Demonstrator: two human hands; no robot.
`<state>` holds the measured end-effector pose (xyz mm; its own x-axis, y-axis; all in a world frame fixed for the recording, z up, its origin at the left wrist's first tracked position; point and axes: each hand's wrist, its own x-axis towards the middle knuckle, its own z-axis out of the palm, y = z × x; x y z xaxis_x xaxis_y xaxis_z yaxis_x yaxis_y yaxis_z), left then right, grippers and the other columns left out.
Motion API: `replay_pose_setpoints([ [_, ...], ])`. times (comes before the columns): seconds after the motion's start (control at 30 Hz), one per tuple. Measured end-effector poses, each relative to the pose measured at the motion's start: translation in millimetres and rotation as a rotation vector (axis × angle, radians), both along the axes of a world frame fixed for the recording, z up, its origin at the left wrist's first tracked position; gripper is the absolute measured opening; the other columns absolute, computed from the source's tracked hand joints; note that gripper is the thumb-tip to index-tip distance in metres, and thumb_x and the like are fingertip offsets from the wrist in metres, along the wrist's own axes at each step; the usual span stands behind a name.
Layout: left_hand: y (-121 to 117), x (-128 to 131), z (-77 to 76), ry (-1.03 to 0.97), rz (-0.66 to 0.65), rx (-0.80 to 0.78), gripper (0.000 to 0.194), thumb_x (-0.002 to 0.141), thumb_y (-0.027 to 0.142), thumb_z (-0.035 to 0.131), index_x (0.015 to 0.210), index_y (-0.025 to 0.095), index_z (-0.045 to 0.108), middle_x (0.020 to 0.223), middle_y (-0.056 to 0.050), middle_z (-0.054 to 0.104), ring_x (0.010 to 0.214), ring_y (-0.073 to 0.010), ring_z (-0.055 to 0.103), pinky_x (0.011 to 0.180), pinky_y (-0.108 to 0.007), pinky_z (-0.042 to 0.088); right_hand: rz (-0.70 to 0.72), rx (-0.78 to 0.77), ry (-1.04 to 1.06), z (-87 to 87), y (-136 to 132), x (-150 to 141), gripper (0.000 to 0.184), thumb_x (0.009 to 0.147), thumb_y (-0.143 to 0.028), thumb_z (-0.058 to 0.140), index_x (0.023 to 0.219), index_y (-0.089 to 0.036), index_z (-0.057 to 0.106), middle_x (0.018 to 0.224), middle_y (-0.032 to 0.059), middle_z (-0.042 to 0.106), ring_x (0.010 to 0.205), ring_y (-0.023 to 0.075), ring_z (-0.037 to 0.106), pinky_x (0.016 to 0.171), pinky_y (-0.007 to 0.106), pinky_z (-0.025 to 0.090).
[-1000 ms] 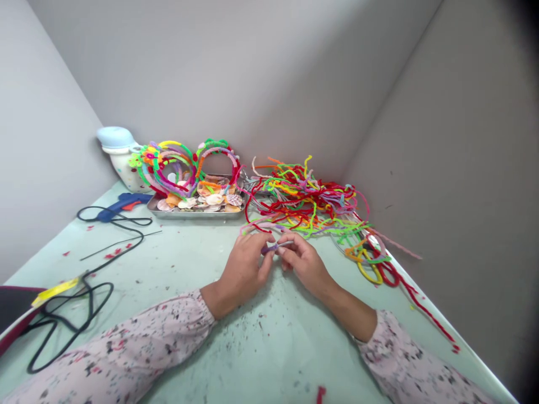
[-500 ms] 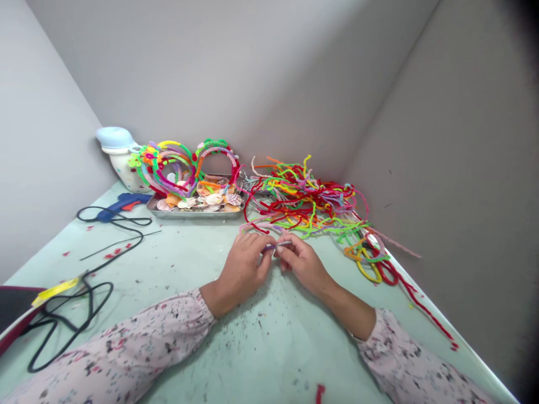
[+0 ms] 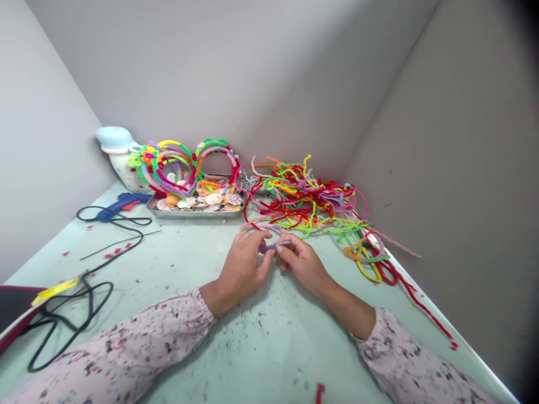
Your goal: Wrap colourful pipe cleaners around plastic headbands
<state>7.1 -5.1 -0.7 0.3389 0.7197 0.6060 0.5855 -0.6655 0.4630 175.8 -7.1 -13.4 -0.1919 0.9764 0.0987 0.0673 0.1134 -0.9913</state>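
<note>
"What's the right hand [image 3: 305,262] doing?"
"Pinching a purplish strip [image 3: 270,247] that's running toward the left hand [image 3: 242,266]; can't tell if that one's gripping. Pinching close in is probably keeping it steady, imo."

No text, label, brand, number or sign can be read. The yellow tag [image 3: 56,292] by the black cord [image 3: 90,289] shows no legible lettering. The small coloured marks on the white tumbler [image 3: 128,171] with the pale blue lid [image 3: 114,136] are too small to tell as letters or pattern. On the blue glue gun [image 3: 115,209], at the far left of the tabletop [image 3: 177,264], any marking is too small to make out.
</note>
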Motion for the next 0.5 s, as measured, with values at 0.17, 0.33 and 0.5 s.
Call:
replay_pose_setpoints([
  [0.17, 0.1, -0.2, 3.0, 0.014, 0.023, -0.014, 0.003, 0.085, 0.02, 0.055, 0.087, 0.019, 0.056, 0.081, -0.002, 0.064, 0.081, -0.0189, 0.056, 0.086, -0.039, 0.039, -0.01, 0.009, -0.006, 1.2, -5.9, -3.3, 0.025, 0.086, -0.038, 0.054, 0.106, -0.022, 0.053, 0.069, -0.0039, 0.058, 0.048, 0.0095, 0.052, 0.047, 0.023, 0.043],
  [0.33, 4.9, -2.9, 4.4, -0.045, 0.068, -0.024, 0.003, 0.084, 0.019, 0.056, 0.087, 0.019, 0.057, 0.082, -0.002, 0.063, 0.082, -0.0185, 0.056, 0.086, -0.038, 0.039, -0.094, 0.074, -0.12, 14.3, -15.4, -7.6, 0.039, 0.089, -0.038, 0.049, 0.124, -0.023, 0.048, 0.063, -0.0053, 0.056, 0.045, 0.0102, 0.05, 0.048, 0.023, 0.043],
  [0.5, 9.2, -5.0, 1.9, -0.052, 0.051, -0.018, 0.006, 0.085, 0.018, 0.055, 0.089, 0.019, 0.059, 0.084, -0.003, 0.064, 0.083, -0.0191, 0.056, 0.084, -0.038, 0.04, -0.166, 0.198, -0.392, 44.4, -9.3, 9.7, 0.024, 0.087, -0.035, 0.051, 0.103, -0.022, 0.063, 0.067, -0.001, 0.06, 0.056, 0.0132, 0.054, 0.054, 0.025, 0.041],
])
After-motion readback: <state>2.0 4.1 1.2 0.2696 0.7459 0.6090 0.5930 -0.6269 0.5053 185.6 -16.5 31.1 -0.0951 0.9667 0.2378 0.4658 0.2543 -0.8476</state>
